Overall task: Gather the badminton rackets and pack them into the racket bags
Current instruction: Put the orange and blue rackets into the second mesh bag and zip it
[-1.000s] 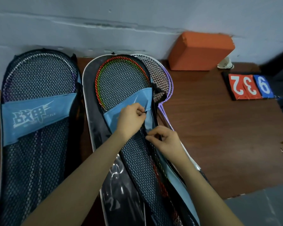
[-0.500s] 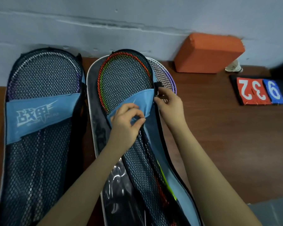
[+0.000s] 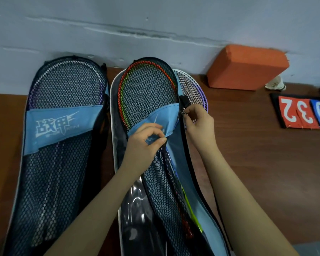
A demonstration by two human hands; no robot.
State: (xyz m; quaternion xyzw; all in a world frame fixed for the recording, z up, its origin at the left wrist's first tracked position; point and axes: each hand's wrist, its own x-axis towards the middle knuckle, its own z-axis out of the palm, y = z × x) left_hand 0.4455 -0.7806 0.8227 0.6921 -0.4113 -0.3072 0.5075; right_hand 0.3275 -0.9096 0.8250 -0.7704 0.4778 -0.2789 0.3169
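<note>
Head view: middle racket bag (image 3: 155, 182) lies on the surface (image 3: 266, 163), red racket (image 3: 146, 93) inside under the mesh. Left hand (image 3: 144, 143) pinches the bag's blue band (image 3: 161, 117). Right hand (image 3: 198, 122) pinches the zipper pull (image 3: 184, 112) at the bag's right edge, over a white-purple racket (image 3: 194, 87).

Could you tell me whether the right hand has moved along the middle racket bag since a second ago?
Yes. The right hand has gone up the bag's right edge toward the wall, reaching the black strap tab.
</note>
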